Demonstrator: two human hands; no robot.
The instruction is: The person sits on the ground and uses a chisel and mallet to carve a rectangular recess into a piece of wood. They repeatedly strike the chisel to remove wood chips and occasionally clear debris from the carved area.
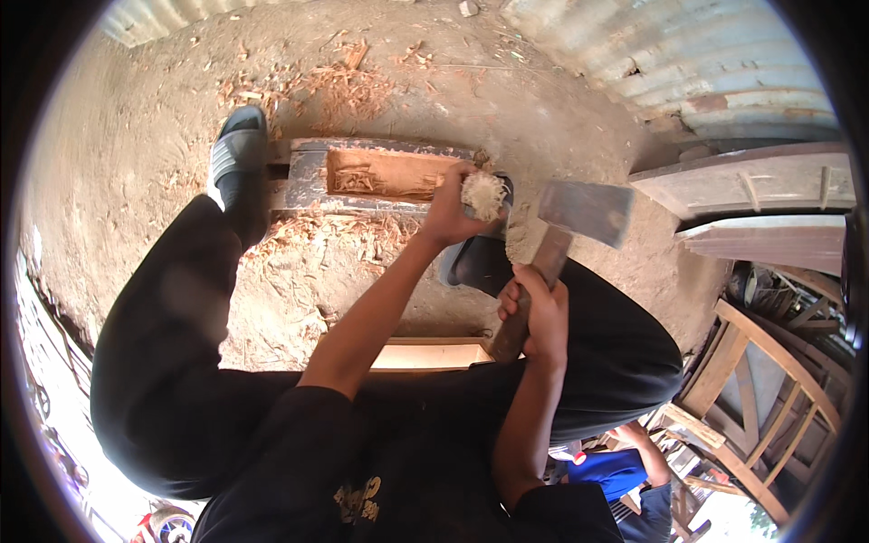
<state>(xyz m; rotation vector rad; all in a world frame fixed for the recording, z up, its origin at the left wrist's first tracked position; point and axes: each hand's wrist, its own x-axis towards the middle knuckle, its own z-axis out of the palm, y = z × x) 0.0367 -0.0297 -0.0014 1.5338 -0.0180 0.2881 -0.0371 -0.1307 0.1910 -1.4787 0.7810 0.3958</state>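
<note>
My left hand (445, 213) is closed around a short upright tool whose pale, frayed, mushroomed top (483, 194) faces up; its lower part is hidden. It is over the right end of a dark-painted wooden piece (306, 181) with a long rectangular recess holding shavings (353, 179). My right hand (534, 303) grips the wooden handle of a hatchet-like tool (584, 213), its broad metal head raised just right of the frayed top. My feet in grey-and-black sandals (237, 156) are at either side of the wooden piece.
Wood shavings (353, 86) lie on the dirt floor. A corrugated metal sheet (724, 72) stands at upper right, with wooden panels (742, 176) below it and stacked wooden frames (769, 398) at right. Another person's arm (644, 457) shows at lower right. A pale board (425, 353) lies beneath me.
</note>
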